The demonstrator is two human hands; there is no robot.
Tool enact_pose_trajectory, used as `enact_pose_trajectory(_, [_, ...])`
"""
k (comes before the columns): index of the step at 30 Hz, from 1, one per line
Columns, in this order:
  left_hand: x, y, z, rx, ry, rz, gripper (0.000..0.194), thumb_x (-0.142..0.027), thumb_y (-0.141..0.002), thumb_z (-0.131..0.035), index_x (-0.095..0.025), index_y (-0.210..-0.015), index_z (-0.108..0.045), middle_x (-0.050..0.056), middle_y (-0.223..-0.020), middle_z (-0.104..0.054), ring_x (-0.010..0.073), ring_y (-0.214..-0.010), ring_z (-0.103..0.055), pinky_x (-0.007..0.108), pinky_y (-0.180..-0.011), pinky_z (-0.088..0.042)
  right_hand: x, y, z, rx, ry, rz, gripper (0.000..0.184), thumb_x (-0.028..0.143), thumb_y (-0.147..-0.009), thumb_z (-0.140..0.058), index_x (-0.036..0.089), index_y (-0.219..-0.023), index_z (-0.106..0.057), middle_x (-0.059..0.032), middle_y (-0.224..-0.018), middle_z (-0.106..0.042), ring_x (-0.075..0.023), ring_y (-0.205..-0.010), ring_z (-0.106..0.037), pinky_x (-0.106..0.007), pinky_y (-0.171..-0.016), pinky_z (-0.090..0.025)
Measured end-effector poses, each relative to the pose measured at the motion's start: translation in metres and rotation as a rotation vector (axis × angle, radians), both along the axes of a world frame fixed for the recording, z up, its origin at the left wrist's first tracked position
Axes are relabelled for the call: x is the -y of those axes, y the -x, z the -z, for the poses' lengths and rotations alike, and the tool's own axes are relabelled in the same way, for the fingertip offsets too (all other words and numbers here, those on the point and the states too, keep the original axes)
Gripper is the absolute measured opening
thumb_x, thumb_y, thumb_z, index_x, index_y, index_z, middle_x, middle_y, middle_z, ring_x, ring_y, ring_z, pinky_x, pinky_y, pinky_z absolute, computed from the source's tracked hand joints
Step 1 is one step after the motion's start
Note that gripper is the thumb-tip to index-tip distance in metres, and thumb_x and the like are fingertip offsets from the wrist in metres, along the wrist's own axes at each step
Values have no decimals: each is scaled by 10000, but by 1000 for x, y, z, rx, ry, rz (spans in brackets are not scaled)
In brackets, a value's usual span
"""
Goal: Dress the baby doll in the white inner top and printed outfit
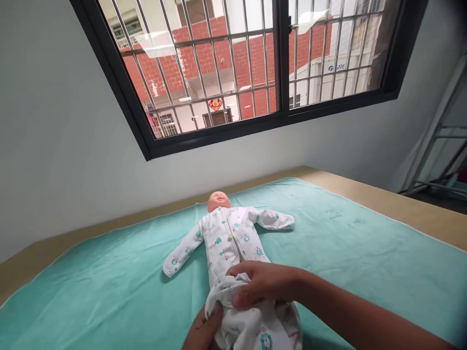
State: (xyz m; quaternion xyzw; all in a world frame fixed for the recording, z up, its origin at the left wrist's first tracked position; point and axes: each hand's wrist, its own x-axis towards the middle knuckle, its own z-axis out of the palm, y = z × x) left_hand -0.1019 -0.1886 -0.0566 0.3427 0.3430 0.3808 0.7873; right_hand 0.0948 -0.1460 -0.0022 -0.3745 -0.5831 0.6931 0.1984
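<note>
A baby doll [219, 199] lies on its back, its head toward the wall and both arms spread out. It wears a white long-sleeved baby shirt [217, 243] with small green and pink prints and buttons down the front. White printed baby pants [241, 323] are bunched around its lower body. My right hand [257, 284] reaches across from the right, its fingers closed on the gathered top edge of the pants. Low on the left side, my left hand [206, 325] grips the same cloth, thumb on top. The doll's legs are hidden by the cloth and my hands.
A turquoise cloth [120, 272] covers most of the wooden table [328, 177], which stands against a white wall [233, 160]. Above it is a dark-framed window [219, 127] with metal bars outside. A metal rack [434, 141] stands at the far right.
</note>
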Motion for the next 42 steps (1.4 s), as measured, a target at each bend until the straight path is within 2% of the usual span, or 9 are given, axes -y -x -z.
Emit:
enact_pose_trajectory(5, [1,-2,-3,112,10,33,656,-549,-757,-706,-166,-1280,-603,136,-1068,-718,332,-1022,-671,469,-971,-471,1,-1,-10,239,-212,-225,394,298,-525,-874,196,-870,-714,37,-845,-697,-135,-738,-614,-216,-673,-473])
enact_pose_trajectory(10, [0,2,1,-24,-60,-9,628,-563,-709,-750,-129,-1158,-673,144,-1002,-736,322,-978,-674,446,-941,-483,-5,3,9,-115,25,-18,402,333,-589,-852,179,-904,-656,12,-850,-672,-141,-734,-632,-272,-709,-526])
enact_pose_trajectory(14, [2,3,2,-172,-207,25,697,-478,-495,-906,-117,-1059,-714,133,-954,-752,329,-914,-679,412,-861,-515,0,10,10,-32,-109,105,361,346,-653,-824,183,-925,-652,9,-859,-663,-163,-829,-629,-245,-715,-501])
enact_pose_trajectory(17, [5,2,-4,-175,-132,33,573,-406,-565,-890,-106,-1024,-725,128,-906,-757,311,-862,-695,393,-813,-527,5,14,3,99,-224,116,342,393,-697,-794,186,-929,-653,18,-844,-661,-165,-843,-621,-224,-701,-476])
enact_pose_trajectory(22, [7,4,-10,59,10,-25,405,-360,-767,-745,-125,-1096,-717,127,-1013,-742,302,-1014,-673,417,-966,-478,3,9,-9,148,-243,-136,477,400,-600,-856,186,-989,-681,11,-905,-683,-195,-895,-638,-236,-737,-488])
enact_pose_trajectory(26, [6,7,-10,112,22,1,370,-346,-768,-727,-102,-1045,-736,135,-977,-746,304,-995,-679,421,-976,-477,-2,5,-9,68,-171,-322,497,339,-543,-890,190,-973,-690,15,-954,-696,-201,-923,-649,-254,-794,-508])
enact_pose_trajectory(34, [0,6,-4,-180,-161,24,619,-517,-638,-827,-75,-1059,-722,137,-872,-753,278,-840,-698,323,-739,-527,-4,11,8,-221,41,53,413,331,-628,-857,161,-948,-659,-16,-892,-681,-169,-836,-647,-300,-782,-520])
enact_pose_trajectory(37, [1,7,-10,-198,-178,107,602,-447,-595,-873,-72,-1043,-729,135,-854,-753,276,-816,-701,295,-689,-519,-2,13,3,-113,-36,74,405,399,-659,-836,167,-945,-669,-26,-908,-684,-187,-868,-640,-296,-767,-511])
enact_pose_trajectory(42, [6,6,-10,18,-15,-10,542,-398,-743,-772,-124,-1199,-668,132,-973,-746,275,-895,-700,351,-816,-531,1,9,-8,89,-181,-96,455,401,-609,-856,190,-976,-690,-8,-958,-697,-206,-935,-634,-274,-787,-500])
